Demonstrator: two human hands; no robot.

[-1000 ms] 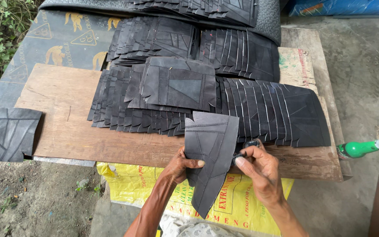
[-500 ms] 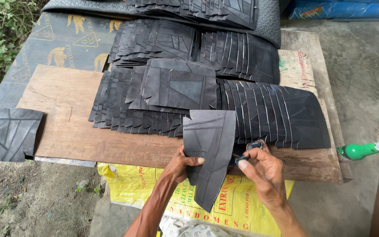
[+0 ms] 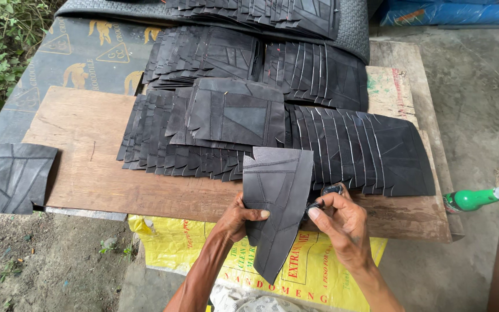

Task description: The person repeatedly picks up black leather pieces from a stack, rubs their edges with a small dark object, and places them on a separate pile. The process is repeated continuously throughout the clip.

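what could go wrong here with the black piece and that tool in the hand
The right hand pinches a small dark tool right against the black cut piece that the left hand grips; a slip could catch the left fingers. The piece hangs past the edge of the wooden board, unsupported, so it may bend or twist. The fanned stacks of black pieces lie just behind and could get knocked.

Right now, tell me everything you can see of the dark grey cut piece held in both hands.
The dark grey cut piece looks like thin, matte rubber or leather-like sheet with raised seam lines across it. It is wide and straight at the top, notched at the upper left, tapering to a point at the bottom. It is held upright over the front edge of the wooden board. The left hand pinches its left edge; the right hand, holding a small dark tool, meets its right edge.
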